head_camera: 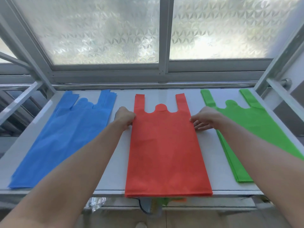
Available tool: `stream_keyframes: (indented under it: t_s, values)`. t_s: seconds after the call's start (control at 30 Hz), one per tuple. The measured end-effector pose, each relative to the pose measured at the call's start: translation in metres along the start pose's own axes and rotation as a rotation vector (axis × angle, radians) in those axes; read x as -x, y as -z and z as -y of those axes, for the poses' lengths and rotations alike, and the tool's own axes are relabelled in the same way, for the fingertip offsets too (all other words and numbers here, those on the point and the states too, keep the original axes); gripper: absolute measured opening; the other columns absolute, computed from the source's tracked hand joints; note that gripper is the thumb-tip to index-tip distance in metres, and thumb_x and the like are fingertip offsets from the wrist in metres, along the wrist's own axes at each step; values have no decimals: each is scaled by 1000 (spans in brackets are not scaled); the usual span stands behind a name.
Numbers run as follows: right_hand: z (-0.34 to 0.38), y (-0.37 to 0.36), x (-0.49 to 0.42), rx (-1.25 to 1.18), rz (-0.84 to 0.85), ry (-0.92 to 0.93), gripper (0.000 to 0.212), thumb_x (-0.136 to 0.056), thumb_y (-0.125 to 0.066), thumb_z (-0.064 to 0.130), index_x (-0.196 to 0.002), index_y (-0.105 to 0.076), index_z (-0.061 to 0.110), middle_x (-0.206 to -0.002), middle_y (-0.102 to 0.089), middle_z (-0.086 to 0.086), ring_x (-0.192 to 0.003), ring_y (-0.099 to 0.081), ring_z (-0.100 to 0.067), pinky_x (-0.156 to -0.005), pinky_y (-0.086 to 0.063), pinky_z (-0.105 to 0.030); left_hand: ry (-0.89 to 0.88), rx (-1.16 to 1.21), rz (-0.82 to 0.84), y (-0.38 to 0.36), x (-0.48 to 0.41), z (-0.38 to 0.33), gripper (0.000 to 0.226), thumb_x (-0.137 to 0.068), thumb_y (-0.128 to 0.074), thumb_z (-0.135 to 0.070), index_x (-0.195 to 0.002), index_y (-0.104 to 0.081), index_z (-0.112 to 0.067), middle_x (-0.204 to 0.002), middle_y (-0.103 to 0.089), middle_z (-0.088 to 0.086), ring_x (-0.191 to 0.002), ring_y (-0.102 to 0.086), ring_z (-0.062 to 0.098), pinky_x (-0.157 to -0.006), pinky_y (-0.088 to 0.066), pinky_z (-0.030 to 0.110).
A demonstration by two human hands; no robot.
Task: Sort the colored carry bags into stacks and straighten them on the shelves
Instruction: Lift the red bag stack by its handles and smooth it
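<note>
Three stacks of carry bags lie flat on the white shelf (118,162), handles pointing toward the window. The blue stack (62,139) is at the left, its layers slightly fanned. In the middle lies the red stack (166,148), its bottom edge hanging a little over the shelf's front edge. The green stack (256,129) is at the right, partly covered by my right forearm. My left hand (125,118) pinches the red stack's left edge with curled fingers. My right hand (205,119) touches the red stack's right edge with its fingertips.
A frosted sliding window (102,30) rises behind the shelf. Metal rack uprights and braces (21,97) flank both ends, with a round knob (287,83) at the right. Below the front edge some objects (154,206) show on a lower level.
</note>
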State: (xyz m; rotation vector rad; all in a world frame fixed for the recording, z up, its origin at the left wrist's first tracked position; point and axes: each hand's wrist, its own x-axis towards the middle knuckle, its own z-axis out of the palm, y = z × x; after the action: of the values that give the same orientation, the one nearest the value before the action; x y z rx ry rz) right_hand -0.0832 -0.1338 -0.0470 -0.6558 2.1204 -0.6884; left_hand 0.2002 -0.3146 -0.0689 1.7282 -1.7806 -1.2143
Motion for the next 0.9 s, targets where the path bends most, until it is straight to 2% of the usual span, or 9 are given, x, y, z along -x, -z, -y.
stream_keyframes:
  t_s: [0.07, 0.17, 0.27, 0.33, 0.47, 0.6, 0.7, 0.77, 0.9]
  values:
    - [0, -3, 2, -10, -42, 9, 16, -88, -73, 7, -98, -70, -5, -81, -76, -16, -67, -73, -23, -62, -61, -31, -13, 26, -1, 1, 1, -1, 4, -86, -69, -2, -87, -71, 2, -73, -66, 16, -51, -55, 22, -51, -44, 28]
    - [-3, -13, -3, -18, -165, 40, 14, -89, -73, 10, -94, -73, -3, -79, -75, -14, -64, -68, -22, -61, -57, -30, -76, 0, -44, -1, 1, -2, 16, -90, -71, -8, -76, -66, -14, -84, -70, 13, -65, -61, 23, -60, -50, 29]
    - [-10, -23, -8, 79, -297, 140, 17, -87, -76, 22, -82, -80, 7, -77, -77, -11, -78, -74, -26, -77, -60, -39, -120, -36, -129, -5, 0, 1, 9, -91, -73, -15, -86, -66, -18, -95, -68, 7, -85, -66, 24, -77, -56, 33]
    - [-14, -28, -7, 71, -342, 193, 18, -89, -76, 27, -85, -81, 10, -83, -78, -11, -87, -75, -28, -85, -60, -40, -134, -43, -153, -5, -1, 2, 6, -90, -73, -18, -94, -69, -16, -100, -68, 5, -94, -66, 23, -84, -57, 35]
    - [-13, -33, -8, 65, -389, 226, 19, -90, -74, 28, -89, -82, 11, -90, -78, -13, -90, -73, -29, -86, -58, -37, -145, -70, -159, -3, -2, -3, 12, -91, -71, -17, -102, -72, -13, -102, -67, 4, -92, -63, 20, -77, -50, 30]
    - [-13, -35, -7, 73, -407, 219, 23, -90, -72, 29, -84, -81, 8, -87, -77, -14, -87, -72, -30, -82, -59, -38, -168, -98, -184, -4, -3, 0, 12, -90, -71, -19, -101, -71, -14, -105, -70, 6, -98, -66, 23, -83, -55, 33]
    - [-15, -36, -5, 74, -415, 228, 26, -91, -70, 27, -79, -79, 6, -81, -76, -13, -83, -72, -31, -78, -59, -38, -213, -136, -134, -5, -2, 2, 17, -89, -72, -19, -105, -67, -14, -105, -66, 4, -100, -63, 22, -87, -54, 34]
    - [-16, -39, -3, 76, -423, 239, 26, -92, -69, 27, -79, -79, 7, -82, -77, -11, -84, -72, -29, -76, -57, -35, -215, -129, -94, -3, 1, 2, 23, -87, -74, -16, -109, -66, -13, -105, -65, 3, -99, -62, 20, -84, -54, 33]
    - [-16, -40, 3, 50, -430, 241, 20, -94, -68, 26, -92, -80, 10, -96, -78, -10, -95, -71, -27, -79, -50, -30, -185, -91, -49, 1, 12, 1, 32, -87, -71, -9, -118, -66, -11, -108, -66, 4, -96, -62, 19, -74, -47, 27]
